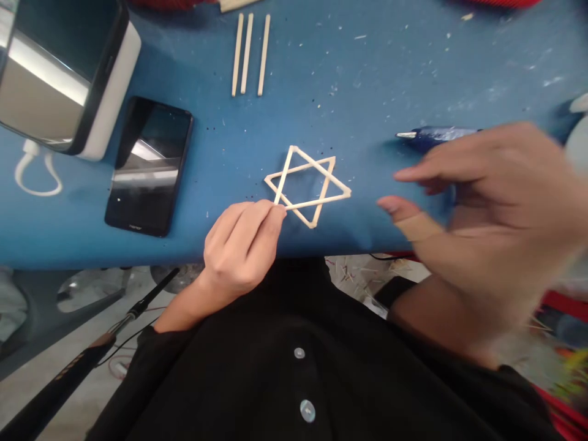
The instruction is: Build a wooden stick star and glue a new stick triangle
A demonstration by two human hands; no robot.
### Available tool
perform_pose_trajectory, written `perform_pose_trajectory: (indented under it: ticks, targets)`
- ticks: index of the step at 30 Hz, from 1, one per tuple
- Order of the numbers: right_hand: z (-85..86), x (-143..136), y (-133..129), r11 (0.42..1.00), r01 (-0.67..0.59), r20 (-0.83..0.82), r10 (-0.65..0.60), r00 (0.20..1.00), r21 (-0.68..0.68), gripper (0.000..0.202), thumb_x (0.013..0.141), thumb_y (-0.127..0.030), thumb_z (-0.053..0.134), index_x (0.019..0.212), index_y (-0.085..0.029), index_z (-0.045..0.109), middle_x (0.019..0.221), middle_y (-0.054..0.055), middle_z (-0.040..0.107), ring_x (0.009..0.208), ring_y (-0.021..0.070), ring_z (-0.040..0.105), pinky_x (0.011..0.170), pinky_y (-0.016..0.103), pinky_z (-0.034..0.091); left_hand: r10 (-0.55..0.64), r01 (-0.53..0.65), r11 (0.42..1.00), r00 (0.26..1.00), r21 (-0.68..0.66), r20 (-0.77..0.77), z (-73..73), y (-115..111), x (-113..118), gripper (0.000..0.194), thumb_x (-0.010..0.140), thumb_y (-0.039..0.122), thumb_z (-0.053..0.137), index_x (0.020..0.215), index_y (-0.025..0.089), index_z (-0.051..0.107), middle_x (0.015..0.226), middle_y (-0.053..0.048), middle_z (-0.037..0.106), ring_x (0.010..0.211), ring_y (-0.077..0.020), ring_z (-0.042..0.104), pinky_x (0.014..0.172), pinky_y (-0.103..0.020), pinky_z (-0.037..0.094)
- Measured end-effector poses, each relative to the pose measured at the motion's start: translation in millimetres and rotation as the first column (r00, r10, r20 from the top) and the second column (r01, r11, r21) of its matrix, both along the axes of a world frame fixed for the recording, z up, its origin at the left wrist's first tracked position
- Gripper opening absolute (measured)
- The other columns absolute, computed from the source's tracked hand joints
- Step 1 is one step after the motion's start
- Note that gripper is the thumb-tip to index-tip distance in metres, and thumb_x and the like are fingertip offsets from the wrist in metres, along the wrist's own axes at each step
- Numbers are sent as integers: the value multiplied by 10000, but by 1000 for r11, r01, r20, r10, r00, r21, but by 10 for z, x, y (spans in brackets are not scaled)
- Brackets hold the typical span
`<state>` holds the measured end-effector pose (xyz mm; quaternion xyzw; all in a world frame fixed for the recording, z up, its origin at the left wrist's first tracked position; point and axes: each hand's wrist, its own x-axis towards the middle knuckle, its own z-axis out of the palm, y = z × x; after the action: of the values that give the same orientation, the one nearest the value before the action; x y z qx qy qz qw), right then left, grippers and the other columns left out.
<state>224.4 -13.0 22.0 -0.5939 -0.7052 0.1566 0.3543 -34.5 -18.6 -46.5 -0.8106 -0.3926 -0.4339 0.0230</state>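
Two triangles of thin pale wooden sticks overlap as a six-pointed star near the table's front edge. My left hand pinches the star's lower left corner, where two stick ends meet. On the right, my right hand hovers over the table, slightly blurred, thumb and index finger apart with nothing between them. A tan strip is wrapped round its thumb. Just beyond that hand lies a blue glue pen or bottle with a pointed metal tip, partly hidden behind the fingers.
Three loose wooden sticks lie side by side at the back. A black phone rests on the left, near a white device with a dark screen and cable. The blue table carries small specks. Sticks litter the floor below.
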Motion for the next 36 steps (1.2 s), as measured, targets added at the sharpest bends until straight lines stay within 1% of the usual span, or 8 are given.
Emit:
perform_pose_trajectory:
  ticks: [3,6,9,16,22,28,32,36]
  targets:
    - [-188,-121,-27,994,18,-103,-7,995,105,284,867,-181,851,1109,-320,797,928,35,733,798,194,642,714,385,536,22,-20,1000,995,-20,93,60,20,16,148,944,17,771,1013,148,775,888,-69,817,799,-203,783,739,-325,654]
    - [-311,-260,-30,998,62,-264,-61,963,-7,173,887,-155,817,1022,-263,801,842,11,718,713,144,640,612,318,503,76,-60,995,973,-77,219,144,29,18,134,950,50,782,992,177,776,903,-39,827,808,-179,789,768,-303,653]
    - [-361,-424,-40,1000,0,-377,0,926,-1,97,896,-153,812,928,-245,820,775,-3,696,669,125,594,574,291,454,119,-61,981,939,-185,322,228,28,22,127,949,57,781,964,184,783,903,-17,826,819,-147,782,792,-265,642]
    - [-347,-719,-29,986,-45,-516,122,848,160,341,926,-118,792,1202,-305,861,675,-59,562,572,86,451,548,260,436,175,164,876,769,-454,615,312,17,69,64,1006,165,793,990,217,827,946,-7,817,864,-124,774,802,-238,645]
    - [-234,-772,-7,997,-53,-564,76,822,58,245,939,-140,775,1090,-292,894,638,-32,601,538,104,481,508,287,429,149,230,853,752,-468,642,339,16,93,68,999,164,812,977,222,841,931,-13,815,862,-114,763,805,-223,632]
    - [-159,-761,-16,995,-85,-601,43,798,-42,144,944,-178,760,893,-243,877,659,-6,692,519,101,518,490,275,427,139,230,854,763,-466,632,292,20,119,82,992,152,816,990,229,844,938,-13,816,881,-118,762,823,-229,633]
    - [-163,-736,-41,989,-62,-632,-40,774,-138,92,926,-224,787,869,-241,858,689,4,694,600,126,600,523,267,459,138,199,866,787,-459,601,268,29,127,78,999,162,810,996,234,840,942,-8,815,883,-115,761,833,-233,629]
    - [-191,-734,-37,985,-58,-637,-61,768,-164,63,911,-241,814,929,-260,871,662,-16,657,542,98,514,481,248,412,137,151,884,820,-442,555,253,27,132,59,1004,186,805,988,238,827,936,-3,811,878,-125,756,822,-255,625]
